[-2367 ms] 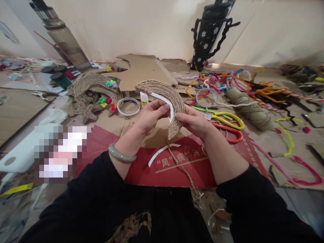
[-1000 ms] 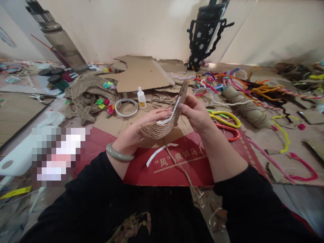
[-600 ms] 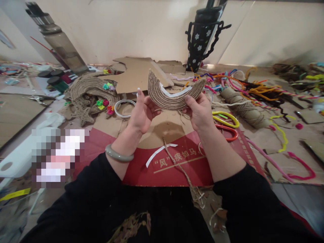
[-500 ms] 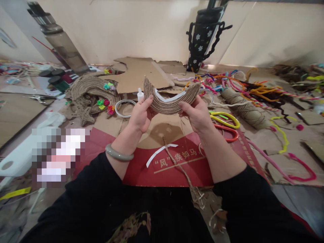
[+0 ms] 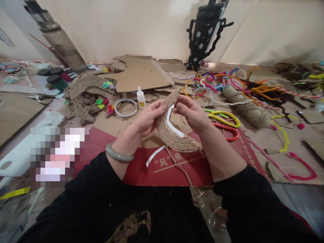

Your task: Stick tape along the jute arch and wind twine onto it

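Rope crescent (image 5: 163, 130) between the two hands, over the middle of the worktop. The left hand (image 5: 149, 118) grasps its upper part, thumb on the ridged face. The right hand (image 5: 193, 114) has its fingers curled in beside the upper end; whether they grip the piece cannot be told. The lower tip points toward the right forearm and overlaps the red card (image 5: 141, 177) in view; contact with it is unclear.

Progress, judged from the present state: rows of rope cover all of the visible face, so that stage looks complete. A white strip (image 5: 176, 130) lies along part of the inner curve, leaving bare rope toward both tips; this stage appears partial. A second strip (image 5: 155, 156), apart from the crescent, lies unattached on the card, next to a loose cord (image 5: 184, 171).

Farther out, a glue bottle (image 5: 141, 99) stands upright behind the left hand, near a tape ring (image 5: 126, 115). Yellow-handled scissors (image 5: 235, 117) lie beyond the right wrist. At far left rests a larger rope piece (image 5: 84, 86), already trimmed with bright flowers (image 5: 108, 85); the crescent's visible face bears none.
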Available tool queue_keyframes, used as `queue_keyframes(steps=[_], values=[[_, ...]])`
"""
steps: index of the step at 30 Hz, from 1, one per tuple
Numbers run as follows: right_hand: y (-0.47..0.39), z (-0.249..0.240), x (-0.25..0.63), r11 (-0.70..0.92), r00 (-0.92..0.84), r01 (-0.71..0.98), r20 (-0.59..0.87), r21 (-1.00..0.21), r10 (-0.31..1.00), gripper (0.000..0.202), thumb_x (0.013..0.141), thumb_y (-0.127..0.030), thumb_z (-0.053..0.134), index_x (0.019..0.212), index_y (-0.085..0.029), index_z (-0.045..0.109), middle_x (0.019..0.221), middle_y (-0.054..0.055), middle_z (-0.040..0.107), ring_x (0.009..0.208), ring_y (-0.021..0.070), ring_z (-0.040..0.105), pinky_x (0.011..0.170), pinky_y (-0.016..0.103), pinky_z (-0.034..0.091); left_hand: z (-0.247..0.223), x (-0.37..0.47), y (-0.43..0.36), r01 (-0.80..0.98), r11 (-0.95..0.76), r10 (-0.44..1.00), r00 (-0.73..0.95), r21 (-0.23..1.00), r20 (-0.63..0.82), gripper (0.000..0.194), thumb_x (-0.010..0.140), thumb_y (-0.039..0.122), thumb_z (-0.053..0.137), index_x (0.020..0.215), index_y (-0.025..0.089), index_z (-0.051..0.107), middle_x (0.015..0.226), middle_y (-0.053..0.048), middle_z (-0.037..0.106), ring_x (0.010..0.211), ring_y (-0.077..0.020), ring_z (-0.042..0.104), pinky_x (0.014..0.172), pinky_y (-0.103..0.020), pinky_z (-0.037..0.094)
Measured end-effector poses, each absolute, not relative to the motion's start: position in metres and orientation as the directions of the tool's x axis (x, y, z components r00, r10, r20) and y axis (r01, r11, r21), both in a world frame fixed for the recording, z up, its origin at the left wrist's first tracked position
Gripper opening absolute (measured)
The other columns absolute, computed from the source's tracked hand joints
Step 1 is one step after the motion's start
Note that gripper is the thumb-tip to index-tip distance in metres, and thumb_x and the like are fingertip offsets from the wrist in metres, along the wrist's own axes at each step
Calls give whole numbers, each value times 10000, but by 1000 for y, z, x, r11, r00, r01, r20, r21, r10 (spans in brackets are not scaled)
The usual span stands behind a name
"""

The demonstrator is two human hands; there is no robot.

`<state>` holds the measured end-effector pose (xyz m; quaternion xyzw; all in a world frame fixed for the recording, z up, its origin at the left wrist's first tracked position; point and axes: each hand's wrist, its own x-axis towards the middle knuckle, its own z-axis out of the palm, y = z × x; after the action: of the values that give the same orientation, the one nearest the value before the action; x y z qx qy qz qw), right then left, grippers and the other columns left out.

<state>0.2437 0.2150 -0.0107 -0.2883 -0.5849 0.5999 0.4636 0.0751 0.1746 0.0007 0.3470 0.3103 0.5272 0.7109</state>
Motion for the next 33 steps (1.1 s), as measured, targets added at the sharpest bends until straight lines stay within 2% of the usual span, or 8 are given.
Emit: queue_keyframes(steps=[3, 6, 10, 15, 19, 23, 28, 33], values=[[216, -15, 242, 113, -482, -221, 209, -969, 851, 456, 717, -546, 814, 1060, -264, 709, 1094, 12, 740, 1066, 188, 664, 1028, 394, 505, 3, 76, 171, -506, 235, 956, 276, 830, -102, 163, 777, 182, 784, 883, 158, 663, 712, 15, 661, 580, -73, 590, 569, -176, 482], [215, -16, 244, 104, -515, -218, 205, -970, 833, 447, 724, -506, 821, 1087, -272, 706, 1094, 12, 742, 1096, 200, 666, 1066, 422, 493, 4, 75, 170, -483, 253, 951, 281, 838, -126, 177, 781, 201, 787, 895, 171, 655, 717, 20, 654, 565, -73, 578, 546, -187, 469], [213, -14, 244, 102, -528, -223, 207, -970, 824, 517, 688, -456, 857, 1136, -277, 670, 1108, 15, 738, 1127, 205, 660, 1051, 415, 518, 3, 75, 170, -472, 237, 958, 259, 849, -124, 188, 775, 227, 793, 892, 173, 656, 705, 23, 639, 548, -71, 559, 509, -190, 442], [213, -13, 241, 101, -507, -243, 215, -965, 835, 493, 680, -418, 866, 1100, -271, 651, 1080, 7, 740, 1038, 179, 681, 981, 376, 558, 3, 79, 171, -468, 192, 976, 182, 862, -119, 177, 777, 212, 792, 870, 165, 649, 728, 19, 646, 579, -69, 570, 572, -199, 475], [215, -16, 239, 130, -460, -237, 230, -963, 858, 473, 663, -382, 873, 1053, -260, 633, 1043, 7, 743, 1021, 178, 686, 1008, 382, 540, 0, 83, 173, -399, 143, 989, 88, 906, -117, 140, 815, 189, 752, 907, 163, 649, 762, 20, 661, 608, -79, 592, 593, -213, 485], [215, -17, 237, 173, -433, -212, 251, -962, 866, 448, 679, -386, 855, 1023, -258, 598, 1061, 24, 738, 1033, 189, 686, 1006, 401, 537, -7, 83, 175, -284, 27, 999, -22, 958, -35, 128, 826, 151, 730, 929, 149, 654, 790, 9, 686, 695, -83, 615, 683, -209, 492], [215, -17, 237, 173, -401, -177, 231, -969, 886, 427, 692, -397, 834, 1019, -261, 596, 1084, 34, 731, 1031, 188, 682, 944, 395, 565, -14, 80, 177, -129, -101, 991, -96, 987, 89, 153, 765, 212, 790, 837, 160, 665, 798, 1, 700, 748, -108, 626, 726, -234, 489], [215, -20, 236, 191, -394, -168, 243, -967, 886, 419, 718, -374, 804, 1086, -270, 632, 1106, 26, 736, 1112, 204, 668, 956, 406, 564, -10, 77, 174, -81, -203, 975, -107, 976, 194, 140, 757, 274, 779, 733, 170, 688, 719, 4, 695, 699, -117, 620, 696, -254, 486]])
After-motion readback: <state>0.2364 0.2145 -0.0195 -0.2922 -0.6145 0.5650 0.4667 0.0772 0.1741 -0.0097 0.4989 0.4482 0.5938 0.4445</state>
